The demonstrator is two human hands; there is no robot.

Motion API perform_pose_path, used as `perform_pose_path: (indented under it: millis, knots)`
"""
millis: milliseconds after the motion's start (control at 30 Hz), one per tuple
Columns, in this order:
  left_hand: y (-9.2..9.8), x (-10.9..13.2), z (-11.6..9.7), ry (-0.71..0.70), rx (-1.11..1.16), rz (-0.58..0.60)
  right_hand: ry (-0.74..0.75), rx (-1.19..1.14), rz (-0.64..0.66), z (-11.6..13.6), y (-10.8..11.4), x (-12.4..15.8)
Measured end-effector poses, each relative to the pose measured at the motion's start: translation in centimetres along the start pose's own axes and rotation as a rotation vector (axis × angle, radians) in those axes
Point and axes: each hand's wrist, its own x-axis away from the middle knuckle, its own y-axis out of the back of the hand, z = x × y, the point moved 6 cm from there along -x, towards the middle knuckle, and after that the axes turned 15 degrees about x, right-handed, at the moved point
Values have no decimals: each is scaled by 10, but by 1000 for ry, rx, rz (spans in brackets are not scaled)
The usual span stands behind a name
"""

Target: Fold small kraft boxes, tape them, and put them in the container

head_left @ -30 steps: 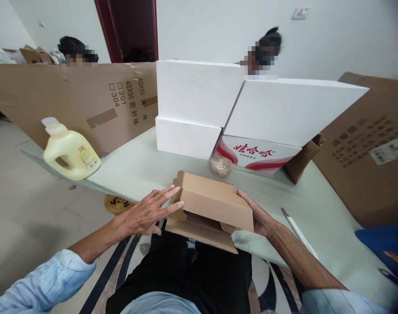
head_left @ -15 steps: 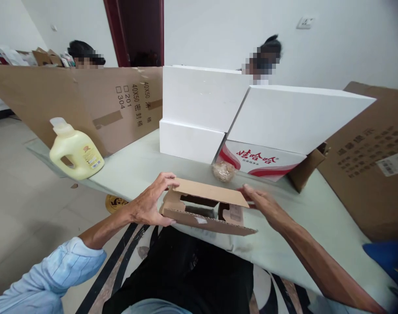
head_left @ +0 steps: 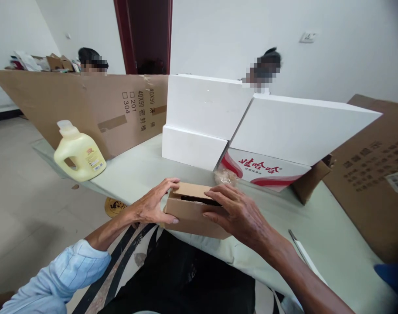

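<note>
A small brown cardboard box (head_left: 195,214) lies at the table's near edge, with a narrow dark gap between its two long top flaps. My left hand (head_left: 154,205) grips its left end, thumb on the front side and fingers at the back corner. Over the right end, my right hand (head_left: 233,207) has its thumb on the front flap and its fingers across the back one. What is inside the box cannot be made out. Just behind the right hand is a roll of clear tape (head_left: 225,177), partly covered.
White boxes (head_left: 194,146) and a red-and-white printed carton (head_left: 264,170) stand behind. Large brown cartons (head_left: 120,126) flank the table (head_left: 136,163). A yellow jug (head_left: 81,155) stands left. A slim knife-like tool (head_left: 305,253) lies right. Two people are partly visible beyond.
The box's flaps have come closer together, narrowing the opening. My right hand has moved left from the box's end onto its top. The slim tool at right has come into sight.
</note>
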Motion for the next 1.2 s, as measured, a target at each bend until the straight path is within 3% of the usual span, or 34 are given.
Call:
perform_pose_path:
  millis: [367, 667, 867, 1200]
  knots:
    - [-6, -1, -4, 16, 12, 41, 48, -140, -116, 20, 4, -11]
    - [-17, 4, -1, -19, 31, -83, 124, -17, -247, 34, 0, 7]
    - [-25, 2, -4, -79, -81, -114, 95, -54, -248, 37, -14, 19]
    - [-35, 17, -1, -209, -332, 21, 29, -103, -172, 42, -19, 24]
